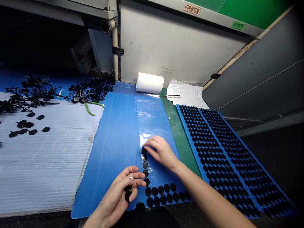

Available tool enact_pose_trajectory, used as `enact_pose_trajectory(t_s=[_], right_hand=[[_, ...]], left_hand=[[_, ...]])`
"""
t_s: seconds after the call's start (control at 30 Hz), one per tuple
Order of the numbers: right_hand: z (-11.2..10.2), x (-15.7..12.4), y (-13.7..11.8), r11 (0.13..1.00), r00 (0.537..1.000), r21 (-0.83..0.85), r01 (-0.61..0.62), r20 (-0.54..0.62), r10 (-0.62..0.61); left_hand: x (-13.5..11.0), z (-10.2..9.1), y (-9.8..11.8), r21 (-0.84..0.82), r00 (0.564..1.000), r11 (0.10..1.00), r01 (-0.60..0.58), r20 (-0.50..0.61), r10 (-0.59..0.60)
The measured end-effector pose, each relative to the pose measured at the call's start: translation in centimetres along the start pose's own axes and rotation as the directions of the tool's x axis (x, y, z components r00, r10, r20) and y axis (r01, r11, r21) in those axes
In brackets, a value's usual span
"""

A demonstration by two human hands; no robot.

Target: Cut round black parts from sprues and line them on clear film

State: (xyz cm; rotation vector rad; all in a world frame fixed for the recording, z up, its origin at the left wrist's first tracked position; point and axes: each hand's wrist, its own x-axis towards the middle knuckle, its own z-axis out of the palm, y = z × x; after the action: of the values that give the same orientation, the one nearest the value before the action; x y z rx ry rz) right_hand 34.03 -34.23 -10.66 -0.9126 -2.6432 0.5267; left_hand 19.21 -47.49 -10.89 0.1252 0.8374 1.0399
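Observation:
My left hand (121,190) is palm up, with a few black discs (128,195) tucked in its curled fingers. My right hand (162,152) pinches the edge of another black disc (143,150) at the far end of a column of discs. The column runs down a clear film (156,126) over a blue sheet (114,133). At the near end, two rows of black discs (161,190) lie side by side and pass partly under my right forearm. My left fingertips are beside the column's lower discs.
At right, a blue board (219,139) bears many rows of black discs. Behind the film are a white roll (150,83), papers (187,91) and a thin dark tool (172,96). Green-handled cutters (91,107) lie by black sprues (95,90) and loose discs (29,124) on the left.

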Motion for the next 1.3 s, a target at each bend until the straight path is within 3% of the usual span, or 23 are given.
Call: enact_pose_trajectory(t_s=[0.17,0.43,0.63,0.9,1.03,1.13,1.2,1.3], right_hand=[[1.3,1.3,2.2,0.993,0.993,-0.072,-0.092,-0.077,0.086],[1.7,1.0,1.8,0.990,0.991,-0.094,-0.105,-0.089,0.096],[1.9,1.0,2.0,0.990,0.991,-0.093,-0.108,-0.088,0.100],[2.2,1.0,2.0,0.990,0.989,-0.071,-0.121,-0.095,0.114],[1.6,0.7,1.1,0.989,0.983,-0.046,-0.139,-0.126,0.132],[0.6,0.2,-0.8,0.993,0.988,0.069,-0.094,-0.115,0.102],[-0.1,-0.2,-2.3,0.965,1.000,0.262,0.023,-0.012,-0.020],[-0.8,-0.6,-4.0,0.871,0.971,0.477,0.120,0.127,-0.204]], left_hand=[[-0.1,-0.2,0.0,-0.077,1.000,0.997,0.013,-0.008,-0.013],[-0.3,0.7,0.0,-0.013,0.995,0.999,0.044,-0.085,-0.045],[0.0,0.6,0.1,0.137,0.997,0.990,0.042,-0.073,-0.032],[0.5,0.5,-0.1,0.167,0.993,0.983,0.082,-0.098,-0.066],[0.6,1.1,0.2,0.243,0.994,0.968,0.056,-0.108,-0.030],[0.6,1.4,0.6,0.286,0.988,0.957,0.047,-0.152,-0.003],[0.6,1.3,0.8,0.299,0.989,0.953,0.053,-0.148,-0.009],[0.7,1.0,1.0,0.291,0.994,0.954,0.070,-0.102,-0.042]])
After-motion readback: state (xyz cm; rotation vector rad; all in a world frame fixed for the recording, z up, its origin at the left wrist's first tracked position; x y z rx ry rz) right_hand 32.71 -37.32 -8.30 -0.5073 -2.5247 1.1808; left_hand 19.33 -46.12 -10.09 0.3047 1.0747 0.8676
